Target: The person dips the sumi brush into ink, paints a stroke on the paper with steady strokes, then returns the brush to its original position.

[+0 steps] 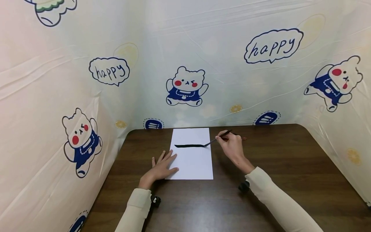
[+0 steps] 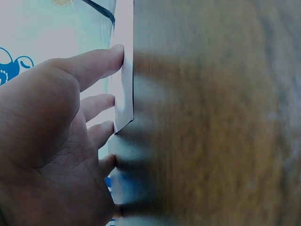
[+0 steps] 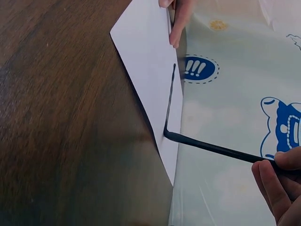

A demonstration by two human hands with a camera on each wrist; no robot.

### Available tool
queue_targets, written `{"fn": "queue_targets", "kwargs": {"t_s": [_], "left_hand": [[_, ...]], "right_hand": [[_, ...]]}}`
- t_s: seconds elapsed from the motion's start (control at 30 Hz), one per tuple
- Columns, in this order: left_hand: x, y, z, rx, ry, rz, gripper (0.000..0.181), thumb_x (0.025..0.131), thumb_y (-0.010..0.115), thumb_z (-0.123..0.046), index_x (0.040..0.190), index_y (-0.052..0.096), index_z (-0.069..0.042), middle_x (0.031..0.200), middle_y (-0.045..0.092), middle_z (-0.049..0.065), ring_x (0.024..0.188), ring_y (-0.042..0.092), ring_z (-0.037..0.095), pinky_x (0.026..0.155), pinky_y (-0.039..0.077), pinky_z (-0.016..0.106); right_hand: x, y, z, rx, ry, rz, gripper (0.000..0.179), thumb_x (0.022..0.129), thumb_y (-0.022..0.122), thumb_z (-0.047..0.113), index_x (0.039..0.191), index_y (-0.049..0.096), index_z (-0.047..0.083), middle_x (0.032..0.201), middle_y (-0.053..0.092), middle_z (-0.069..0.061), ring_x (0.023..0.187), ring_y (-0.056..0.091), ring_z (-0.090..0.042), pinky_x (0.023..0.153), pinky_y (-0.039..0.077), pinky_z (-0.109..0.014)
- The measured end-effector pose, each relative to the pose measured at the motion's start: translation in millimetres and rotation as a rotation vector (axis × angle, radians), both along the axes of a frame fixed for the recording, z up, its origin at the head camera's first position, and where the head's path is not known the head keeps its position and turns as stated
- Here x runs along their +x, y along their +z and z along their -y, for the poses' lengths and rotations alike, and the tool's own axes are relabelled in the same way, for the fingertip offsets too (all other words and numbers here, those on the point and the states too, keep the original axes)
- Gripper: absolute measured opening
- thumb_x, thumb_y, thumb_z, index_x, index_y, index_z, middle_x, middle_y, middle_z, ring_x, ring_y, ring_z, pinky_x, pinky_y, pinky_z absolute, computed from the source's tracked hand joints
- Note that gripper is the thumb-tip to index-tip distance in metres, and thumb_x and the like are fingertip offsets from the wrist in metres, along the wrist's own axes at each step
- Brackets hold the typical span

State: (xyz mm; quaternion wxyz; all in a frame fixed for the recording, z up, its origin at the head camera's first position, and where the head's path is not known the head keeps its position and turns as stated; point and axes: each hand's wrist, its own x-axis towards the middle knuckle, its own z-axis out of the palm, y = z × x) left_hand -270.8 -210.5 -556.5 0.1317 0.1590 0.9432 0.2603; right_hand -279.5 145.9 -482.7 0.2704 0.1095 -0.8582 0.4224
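A white sheet of paper (image 1: 191, 166) lies on the dark wooden table, crossed by one thick black horizontal stroke (image 1: 188, 146). My right hand (image 1: 232, 146) pinches a dark brush (image 3: 216, 149) between thumb and fingers, its handle slanting up to the right. The brush's tip meets the paper at the stroke's right end, near the sheet's right edge. Fingers spread, my left hand (image 1: 162, 167) rests on the paper's lower left edge. In the left wrist view its thumb (image 2: 101, 65) and a couple of fingertips touch the sheet, while the outer fingers reach the table.
The wooden table (image 1: 185, 206) has a back edge against a pale curtain (image 1: 220, 64) printed with bears and "happy" bubbles. Similar cloth hangs on both sides. A thin reddish item (image 1: 244, 138) shows just behind my right hand. Each wrist wears a dark device (image 1: 244, 187).
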Motion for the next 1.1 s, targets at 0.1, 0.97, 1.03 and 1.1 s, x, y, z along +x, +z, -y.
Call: {"fn": "queue_targets", "kwargs": {"t_s": [0.1, 0.97, 1.03, 1.1], "left_hand": [[-0.5, -0.9, 0.0, -0.015, 0.002, 0.005, 0.081, 0.1, 0.064, -0.057, 0.168, 0.035, -0.025, 0.181, 0.012, 0.004, 0.167, -0.005, 0.042, 0.117, -0.02, 0.081], [-1.1, -1.3, 0.1, -0.03, 0.0, 0.001, 0.081, 0.1, 0.064, -0.055, 0.169, 0.033, -0.025, 0.182, 0.011, 0.003, 0.167, -0.005, 0.041, 0.118, -0.02, 0.079], [-2.0, -3.6, 0.6, -0.028, 0.003, -0.008, 0.08, 0.1, 0.064, -0.054, 0.169, 0.034, -0.025, 0.181, 0.012, 0.003, 0.167, -0.004, 0.041, 0.118, -0.019, 0.08], [-2.9, -6.1, 1.2, -0.023, 0.006, -0.012, 0.081, 0.1, 0.065, -0.056, 0.168, 0.035, -0.024, 0.181, 0.013, 0.004, 0.167, -0.004, 0.042, 0.118, -0.018, 0.081]], "right_hand": [[0.3, 0.0, -2.0, -0.002, -0.005, 0.007, 0.007, 0.095, 0.081, 0.012, 0.095, 0.079, 0.005, 0.09, 0.083, -0.011, 0.079, 0.08, -0.024, 0.069, 0.058, -0.036], [5.5, 6.2, -13.1, 0.013, -0.015, -0.009, 0.008, 0.095, 0.081, 0.011, 0.095, 0.079, 0.003, 0.091, 0.082, -0.014, 0.081, 0.081, -0.028, 0.07, 0.061, -0.041], [6.0, 6.8, -13.6, 0.017, -0.017, -0.004, 0.008, 0.095, 0.081, 0.011, 0.095, 0.078, 0.003, 0.091, 0.082, -0.015, 0.082, 0.081, -0.028, 0.071, 0.061, -0.042], [6.4, 7.6, -14.1, 0.02, -0.018, 0.003, 0.008, 0.096, 0.08, 0.011, 0.095, 0.078, 0.003, 0.092, 0.082, -0.014, 0.083, 0.081, -0.028, 0.071, 0.062, -0.043]]}}
